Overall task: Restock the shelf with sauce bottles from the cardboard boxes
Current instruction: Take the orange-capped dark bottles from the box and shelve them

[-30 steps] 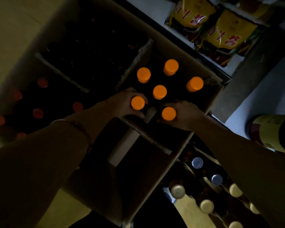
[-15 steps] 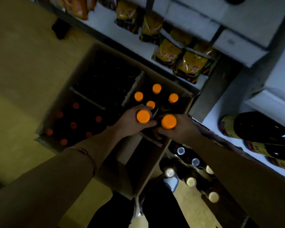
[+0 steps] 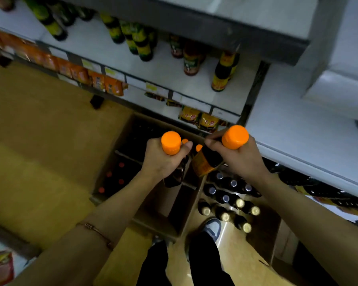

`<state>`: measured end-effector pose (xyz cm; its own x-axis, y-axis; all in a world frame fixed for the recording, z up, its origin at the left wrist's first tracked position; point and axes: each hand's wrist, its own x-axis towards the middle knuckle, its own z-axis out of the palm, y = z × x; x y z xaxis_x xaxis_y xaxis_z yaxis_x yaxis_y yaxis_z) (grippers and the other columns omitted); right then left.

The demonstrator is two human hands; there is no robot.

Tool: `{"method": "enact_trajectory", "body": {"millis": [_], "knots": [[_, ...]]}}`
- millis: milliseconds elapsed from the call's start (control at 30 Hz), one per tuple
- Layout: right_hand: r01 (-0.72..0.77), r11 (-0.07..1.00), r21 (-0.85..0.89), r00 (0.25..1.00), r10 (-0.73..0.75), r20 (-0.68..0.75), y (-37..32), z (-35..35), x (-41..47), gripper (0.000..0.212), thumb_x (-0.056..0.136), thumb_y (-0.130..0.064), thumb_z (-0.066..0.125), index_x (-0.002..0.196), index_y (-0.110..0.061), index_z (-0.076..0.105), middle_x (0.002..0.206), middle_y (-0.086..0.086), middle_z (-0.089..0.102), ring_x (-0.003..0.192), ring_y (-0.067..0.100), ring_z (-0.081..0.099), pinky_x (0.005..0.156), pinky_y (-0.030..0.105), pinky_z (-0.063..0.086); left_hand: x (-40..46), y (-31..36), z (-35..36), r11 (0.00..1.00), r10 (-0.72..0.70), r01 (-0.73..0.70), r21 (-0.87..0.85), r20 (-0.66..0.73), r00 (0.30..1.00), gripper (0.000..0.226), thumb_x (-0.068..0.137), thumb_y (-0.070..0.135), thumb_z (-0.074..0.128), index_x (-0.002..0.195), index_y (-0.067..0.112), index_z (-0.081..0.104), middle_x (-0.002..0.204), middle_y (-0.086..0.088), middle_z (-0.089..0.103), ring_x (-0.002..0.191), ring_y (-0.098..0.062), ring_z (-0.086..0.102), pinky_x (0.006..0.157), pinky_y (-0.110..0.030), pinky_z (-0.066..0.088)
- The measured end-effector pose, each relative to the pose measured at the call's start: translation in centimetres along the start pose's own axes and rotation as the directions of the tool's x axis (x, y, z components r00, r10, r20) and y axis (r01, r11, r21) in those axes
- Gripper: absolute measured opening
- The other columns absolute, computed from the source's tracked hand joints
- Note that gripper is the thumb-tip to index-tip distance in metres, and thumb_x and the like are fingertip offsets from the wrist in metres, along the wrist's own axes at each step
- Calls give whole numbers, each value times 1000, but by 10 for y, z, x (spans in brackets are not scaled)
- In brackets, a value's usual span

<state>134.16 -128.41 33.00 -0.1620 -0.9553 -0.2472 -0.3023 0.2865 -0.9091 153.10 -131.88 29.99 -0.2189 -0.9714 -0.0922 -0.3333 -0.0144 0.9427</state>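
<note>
Right now my left hand (image 3: 163,159) is wrapped around the neck of a dark glass sauce bottle with a bright orange screw cap (image 3: 171,143), and my right hand (image 3: 239,159) is clamped the same way on a second dark orange-capped bottle with an orange-yellow label (image 3: 207,162). Both bottles hang in the air above the open brown cardboard box with card dividers (image 3: 153,220) on the floor, where a couple more orange caps (image 3: 198,147) show between my hands and a cluster of red caps (image 3: 114,178) sits in the darker left compartment. Ahead is the white shelf board (image 3: 170,73), with yellow-labelled and red-labelled bottles standing on it and bare space between them. As I judge it, the risk lies in carrying each bottle by the neck alone: the weight hangs below my fingers, so a slack grip or a quick swing could let one slide out and break on the yellow floor (image 3: 39,141). The right bottle tilts toward the left one, and the two could knock together. A second box of silver- and gold-capped bottles (image 3: 227,200) sits just beside my shoe (image 3: 212,228), easy to kick if I step forward carelessly. Reaching in, I could also topple a standing bottle on the shelf.
</note>
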Motion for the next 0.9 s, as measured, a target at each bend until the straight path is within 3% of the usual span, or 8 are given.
{"method": "enact_trajectory", "body": {"millis": [67, 167, 300, 500, 567, 700, 800, 900], "knots": [[80, 996, -27, 996, -81, -40, -40, -12, -14, 8, 84, -22, 74, 77, -20, 75, 80, 5, 74, 80, 16, 69, 79, 40, 56, -4, 38, -14, 995, 101, -100, -6, 28, 995, 52, 75, 47, 67, 67, -4, 67, 66, -19, 68, 66, -30, 68, 65, -50, 54], [199, 978, -56, 977, -203, -72, -90, -21, -34, 36, 81, -30, 75, 75, 4, 70, 74, 22, 69, 74, 33, 67, 70, 52, 52, -4, 88, -31, 981, 193, -191, -35, 70, 979, 40, 74, 42, 68, 64, 3, 69, 66, -15, 69, 66, -28, 69, 64, -49, 55], [282, 956, -84, 942, -292, -162, -163, -40, -74, 50, 71, -40, 68, 71, 10, 66, 71, 25, 66, 70, 37, 63, 65, 49, 49, -6, 170, -65, 944, 331, -325, -65, 162, 930, 24, 73, 39, 68, 63, 17, 70, 67, -8, 71, 66, -20, 69, 65, -47, 54], [320, 941, -108, 875, -337, -348, -261, -71, -125, 66, 53, -47, 66, 71, 16, 62, 77, 31, 66, 76, 44, 64, 67, 53, 51, -15, 279, -101, 860, 510, -465, -210, 316, 800, 15, 70, 27, 70, 57, 20, 71, 65, -9, 71, 66, -32, 69, 70, -52, 55], [337, 933, -127, 840, -359, -407, -287, -84, -145, 60, 54, -43, 69, 70, 14, 63, 75, 27, 68, 74, 41, 66, 68, 54, 53, -20, 309, -106, 837, 547, -478, -267, 363, 754, 13, 68, 26, 71, 57, 20, 71, 65, -9, 71, 67, -33, 69, 71, -49, 56], [344, 922, -180, 766, -386, -514, -329, -109, -183, 18, 70, -16, 74, 64, 1, 69, 71, 10, 73, 67, 24, 71, 74, 48, 57, -33, 363, -102, 806, 592, -483, -343, 464, 659, 19, 62, 28, 71, 56, 11, 70, 65, -10, 71, 65, -25, 68, 68, -29, 52], [347, 914, -211, 703, -402, -587, -344, -128, -211, 27, 65, -23, 69, 66, 4, 67, 70, 11, 73, 67, 26, 71, 74, 44, 58, -46, 397, -88, 781, 624, -478, -402, 518, 584, 14, 61, 24, 71, 54, 12, 69, 63, -8, 70, 63, -21, 68, 66, -24, 51], [319, 913, -254, 658, -406, -634, -349, -145, -243, 20, 75, -14, 73, 68, 4, 68, 70, 9, 73, 67, 22, 71, 75, 39, 59, -58, 427, -67, 773, 634, -457, -441, 574, 519, 10, 63, 13, 72, 54, 8, 69, 62, -8, 70, 64, -24, 67, 69, -29, 52]]}}
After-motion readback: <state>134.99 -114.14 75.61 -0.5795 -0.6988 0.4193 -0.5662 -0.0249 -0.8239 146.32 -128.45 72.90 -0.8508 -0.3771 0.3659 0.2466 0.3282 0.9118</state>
